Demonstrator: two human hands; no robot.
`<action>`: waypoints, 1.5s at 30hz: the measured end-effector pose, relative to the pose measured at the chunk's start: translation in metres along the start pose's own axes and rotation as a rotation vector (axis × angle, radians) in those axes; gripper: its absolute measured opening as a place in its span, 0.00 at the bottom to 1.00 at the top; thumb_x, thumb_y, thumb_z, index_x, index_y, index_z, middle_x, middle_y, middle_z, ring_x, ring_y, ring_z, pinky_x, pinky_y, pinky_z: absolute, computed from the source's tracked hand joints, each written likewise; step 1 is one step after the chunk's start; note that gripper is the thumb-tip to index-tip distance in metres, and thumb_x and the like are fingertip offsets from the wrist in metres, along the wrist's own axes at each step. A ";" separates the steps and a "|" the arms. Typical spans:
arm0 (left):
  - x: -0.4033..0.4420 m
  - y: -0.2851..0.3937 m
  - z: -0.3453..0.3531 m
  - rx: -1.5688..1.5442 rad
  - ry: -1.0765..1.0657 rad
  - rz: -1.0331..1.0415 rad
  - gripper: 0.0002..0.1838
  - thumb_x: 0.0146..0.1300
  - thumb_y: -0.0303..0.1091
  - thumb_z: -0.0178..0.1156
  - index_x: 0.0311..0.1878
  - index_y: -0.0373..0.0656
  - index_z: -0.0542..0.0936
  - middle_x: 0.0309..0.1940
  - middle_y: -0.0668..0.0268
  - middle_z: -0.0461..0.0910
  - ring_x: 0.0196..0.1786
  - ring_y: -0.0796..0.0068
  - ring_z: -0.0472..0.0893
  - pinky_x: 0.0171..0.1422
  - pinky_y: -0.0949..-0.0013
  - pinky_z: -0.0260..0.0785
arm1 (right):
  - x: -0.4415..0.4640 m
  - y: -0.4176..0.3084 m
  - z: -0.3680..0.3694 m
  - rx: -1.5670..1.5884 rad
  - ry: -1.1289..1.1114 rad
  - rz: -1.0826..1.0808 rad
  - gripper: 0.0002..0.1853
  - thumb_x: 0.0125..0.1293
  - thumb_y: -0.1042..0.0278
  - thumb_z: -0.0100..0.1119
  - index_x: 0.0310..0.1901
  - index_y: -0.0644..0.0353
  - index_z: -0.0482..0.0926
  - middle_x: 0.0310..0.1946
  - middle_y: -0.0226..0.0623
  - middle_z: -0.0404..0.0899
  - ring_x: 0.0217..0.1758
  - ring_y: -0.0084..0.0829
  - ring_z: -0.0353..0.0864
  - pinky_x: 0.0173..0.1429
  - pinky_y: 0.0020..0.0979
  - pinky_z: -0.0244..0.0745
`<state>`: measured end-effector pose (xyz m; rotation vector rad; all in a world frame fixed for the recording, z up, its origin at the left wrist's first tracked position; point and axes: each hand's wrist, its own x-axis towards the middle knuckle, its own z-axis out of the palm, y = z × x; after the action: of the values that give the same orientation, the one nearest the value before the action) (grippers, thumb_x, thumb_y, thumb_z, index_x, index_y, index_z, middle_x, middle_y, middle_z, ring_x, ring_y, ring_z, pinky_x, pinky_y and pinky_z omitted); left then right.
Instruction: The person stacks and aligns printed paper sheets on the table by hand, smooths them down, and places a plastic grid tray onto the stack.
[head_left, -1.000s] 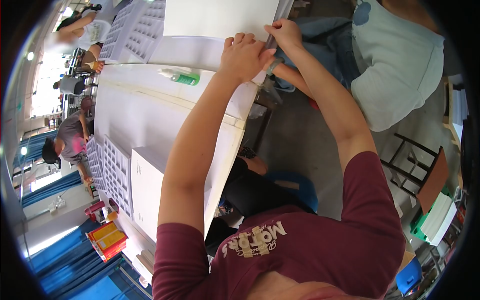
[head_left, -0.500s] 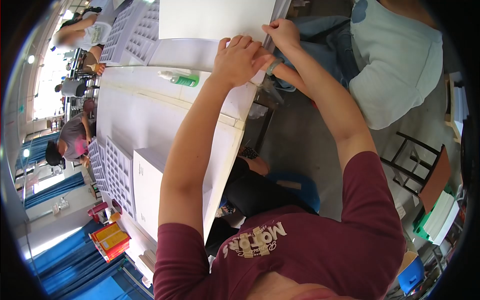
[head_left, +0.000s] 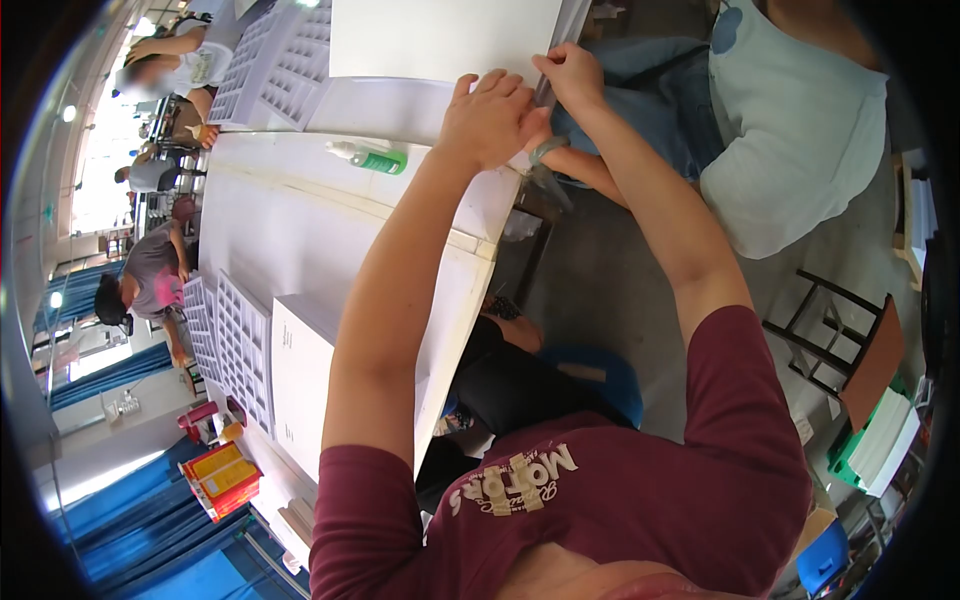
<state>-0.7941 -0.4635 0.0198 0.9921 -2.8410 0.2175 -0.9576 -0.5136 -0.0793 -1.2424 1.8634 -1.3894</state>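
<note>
"Head view: what's largest?"

"White table; then the white panel just beyond the left hand, fingers spread. The right hand is pinched together at its near corner; on what, I can't tell."

"Technique?"

"Light, steady pressure should suit, clear of the co-worker's hand between."

"Containers?"

"Gridded trays left of both hands, contents unclear; nearer, a green-and-white bottle."

The left hand is spread just beside a white board; the right hand is curled near its corner. A green bottle is seen on the table.
</note>
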 end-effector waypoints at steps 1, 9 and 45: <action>0.002 0.000 0.000 0.000 -0.007 0.002 0.21 0.70 0.51 0.49 0.53 0.46 0.78 0.57 0.64 0.75 0.66 0.65 0.69 0.70 0.53 0.53 | 0.000 -0.001 0.000 0.011 0.017 0.002 0.18 0.52 0.52 0.70 0.34 0.59 0.82 0.33 0.39 0.85 0.38 0.39 0.84 0.46 0.37 0.78; 0.012 0.007 -0.004 -0.045 -0.054 -0.018 0.20 0.70 0.48 0.48 0.48 0.42 0.80 0.53 0.63 0.79 0.62 0.63 0.72 0.67 0.56 0.57 | -0.025 -0.024 -0.022 0.250 0.159 -0.009 0.20 0.57 0.58 0.69 0.44 0.61 0.76 0.33 0.37 0.81 0.36 0.36 0.82 0.43 0.36 0.77; 0.049 0.016 0.016 -0.024 -0.070 -0.212 0.27 0.70 0.53 0.49 0.58 0.39 0.75 0.48 0.56 0.77 0.57 0.57 0.73 0.61 0.54 0.60 | -0.398 -0.001 -0.026 0.086 -0.622 -0.772 0.09 0.53 0.67 0.65 0.36 0.55 0.77 0.39 0.31 0.73 0.42 0.32 0.73 0.45 0.34 0.68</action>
<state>-0.8436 -0.4839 0.0104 1.3093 -2.7636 0.1288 -0.7957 -0.1507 -0.1181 -2.1635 0.9153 -1.1776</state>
